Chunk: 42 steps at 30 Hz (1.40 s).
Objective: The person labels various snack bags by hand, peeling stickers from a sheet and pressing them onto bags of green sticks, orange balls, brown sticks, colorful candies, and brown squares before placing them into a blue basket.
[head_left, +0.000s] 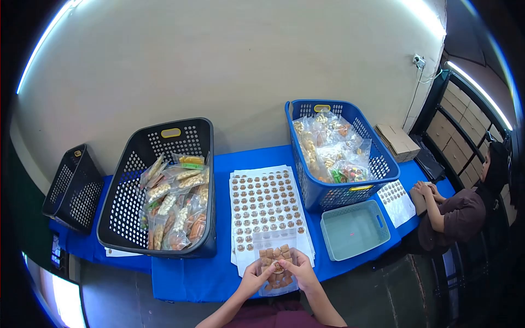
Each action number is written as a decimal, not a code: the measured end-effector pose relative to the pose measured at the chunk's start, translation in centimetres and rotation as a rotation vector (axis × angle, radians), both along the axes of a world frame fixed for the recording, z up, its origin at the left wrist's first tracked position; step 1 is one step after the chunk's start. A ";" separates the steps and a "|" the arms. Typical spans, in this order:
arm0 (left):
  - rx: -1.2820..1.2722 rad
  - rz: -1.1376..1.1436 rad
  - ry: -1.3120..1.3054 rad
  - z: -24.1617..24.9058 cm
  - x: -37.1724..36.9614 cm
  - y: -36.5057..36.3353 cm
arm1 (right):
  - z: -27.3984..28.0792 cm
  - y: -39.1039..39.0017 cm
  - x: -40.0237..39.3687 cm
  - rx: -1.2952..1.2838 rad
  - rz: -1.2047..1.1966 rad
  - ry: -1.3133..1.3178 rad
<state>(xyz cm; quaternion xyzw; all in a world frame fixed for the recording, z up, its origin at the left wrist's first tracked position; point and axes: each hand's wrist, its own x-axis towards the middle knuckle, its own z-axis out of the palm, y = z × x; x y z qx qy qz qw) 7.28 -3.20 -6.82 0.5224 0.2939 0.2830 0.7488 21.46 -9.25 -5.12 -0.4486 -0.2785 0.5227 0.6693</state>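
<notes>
- Head view, nearest: the left hand [254, 277] and right hand [299, 271] close on a clear bag [276, 268] of brown snacks at the table's near edge; both pinch its sides, thumbs meeting over a round sticker [278, 267] at its middle.
- Progress, as I judge it: the sticker looks just pressed on, so this bag seems nearly done.
- Under and beyond the bag lie sticker sheets [267, 205], still almost full of round labels.
- Left of them, a black basket [164, 186] holds many packed bags.
- Right of the sheets stands a blue basket [339, 156], also heaped with bags; which pile is labelled I cannot tell.
- A teal tray [354, 229] sits beside the blue basket; a second black basket [74, 186] stands far left.
- Farther right, another person [465, 210] works over another sheet [397, 201].
- Nothing blocks either hand.
</notes>
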 end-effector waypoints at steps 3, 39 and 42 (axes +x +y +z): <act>-0.046 0.030 0.077 0.4 0.6 0.1 | -0.5 0.1 0.1 0.001 -0.045 0.093; 0.172 0.005 0.152 -1.2 20.2 0.4 | -3.0 -2.1 21.2 -0.105 0.156 0.008; 0.160 0.127 0.143 -4.7 21.8 -0.1 | -3.1 -1.6 21.4 -0.097 0.077 0.082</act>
